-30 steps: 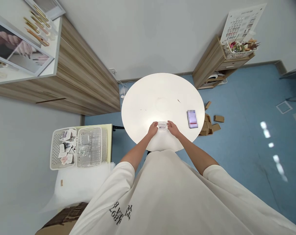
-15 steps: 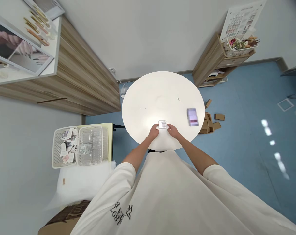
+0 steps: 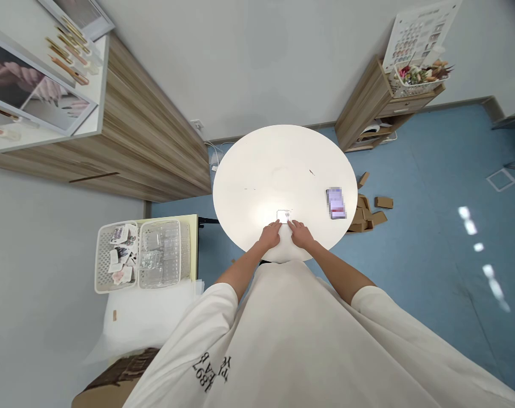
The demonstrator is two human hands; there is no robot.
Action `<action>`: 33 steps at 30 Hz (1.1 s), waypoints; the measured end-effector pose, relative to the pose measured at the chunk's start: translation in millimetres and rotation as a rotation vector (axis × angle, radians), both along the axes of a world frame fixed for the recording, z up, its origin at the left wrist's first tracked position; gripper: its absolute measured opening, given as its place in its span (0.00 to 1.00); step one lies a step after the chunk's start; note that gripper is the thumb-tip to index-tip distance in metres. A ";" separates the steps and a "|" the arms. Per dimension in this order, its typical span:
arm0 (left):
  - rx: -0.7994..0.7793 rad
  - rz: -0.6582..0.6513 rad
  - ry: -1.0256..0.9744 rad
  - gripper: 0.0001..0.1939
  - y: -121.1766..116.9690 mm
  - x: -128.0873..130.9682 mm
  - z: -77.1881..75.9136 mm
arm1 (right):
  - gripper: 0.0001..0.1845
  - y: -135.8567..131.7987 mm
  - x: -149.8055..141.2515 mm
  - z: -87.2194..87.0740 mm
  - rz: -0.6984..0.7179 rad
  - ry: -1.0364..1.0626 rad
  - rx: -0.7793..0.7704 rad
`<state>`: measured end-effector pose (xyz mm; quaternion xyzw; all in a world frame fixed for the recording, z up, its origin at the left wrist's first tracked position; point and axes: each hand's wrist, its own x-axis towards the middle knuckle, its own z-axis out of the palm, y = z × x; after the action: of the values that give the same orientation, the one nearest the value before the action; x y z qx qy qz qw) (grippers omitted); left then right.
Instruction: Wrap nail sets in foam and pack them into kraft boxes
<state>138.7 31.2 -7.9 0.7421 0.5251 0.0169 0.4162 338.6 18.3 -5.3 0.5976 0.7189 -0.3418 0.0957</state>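
Now the left hand [image 3: 269,236] and right hand [image 3: 300,234] have drawn back from the sides of the one small clear pack [image 3: 283,216], which lies on the worktop [image 3: 257,164] just ahead of them. Both look open and flat, gripping nothing (any fingertip contact is too small to tell). One blurred card [image 3: 336,203] lies off to the right.

the one camera is worn on the person's head and looks forward and steeply down, past the white t-shirt [image 3: 283,340] on the person's own chest, to the left hand [image 3: 269,236] and right hand [image 3: 300,234] close below. its very wide, bent view takes in the whole round white table [image 3: 283,175], with the wooden cabinet [image 3: 147,130] to the left, the wooden shelf unit [image 3: 362,107] to the right and the blue floor [image 3: 431,164] farther off.
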 end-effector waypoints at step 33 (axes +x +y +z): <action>-0.049 -0.011 -0.021 0.38 -23.6 -148.8 6.3 | 0.44 -5.8 -147.8 6.3 -0.029 0.075 -0.056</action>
<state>-10.1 7.6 -1.6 0.7343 0.5168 0.0095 0.4401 190.8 12.5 0.9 0.5918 0.7035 -0.3854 0.0802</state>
